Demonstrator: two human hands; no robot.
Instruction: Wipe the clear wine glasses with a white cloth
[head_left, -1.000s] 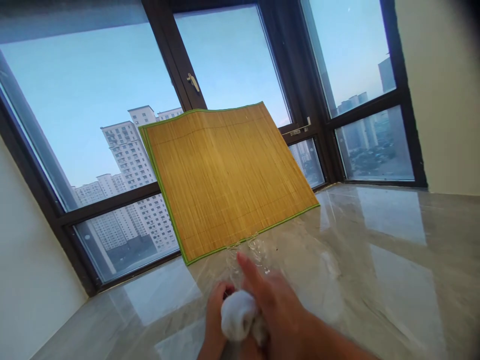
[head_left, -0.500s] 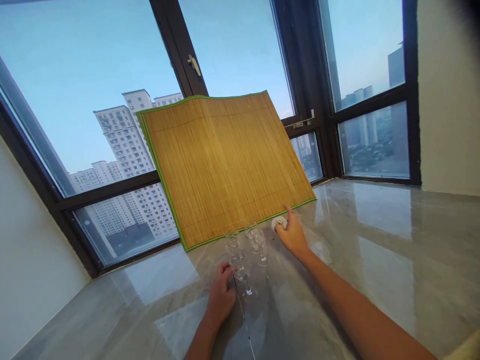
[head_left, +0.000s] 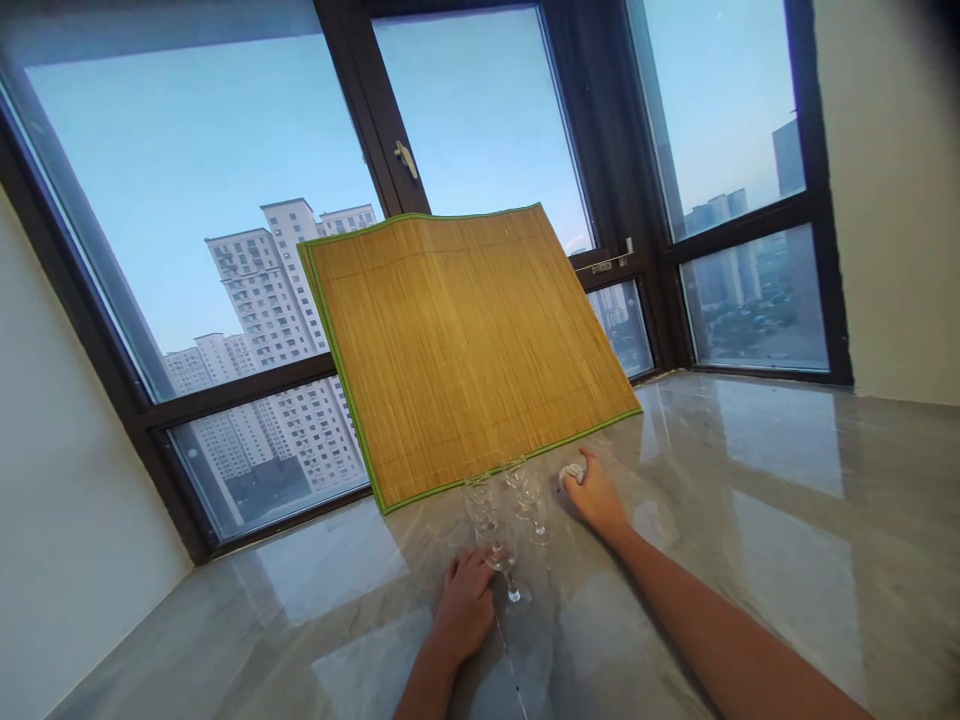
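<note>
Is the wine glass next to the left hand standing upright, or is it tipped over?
Upright. The clear stemmed wine glass stands on its round foot on the glossy marble counter, bowl above stem, beside the left hand.

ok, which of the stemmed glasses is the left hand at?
The nearest glass, standing alone closest to the camera; the left hand is at its stem. The other glasses stand farther back by the bamboo mat.

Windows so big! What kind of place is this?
Probably a high-rise flat: tall windows look out on tower blocks, and a wide marble sill holds a bamboo mat and wine glasses.
</note>
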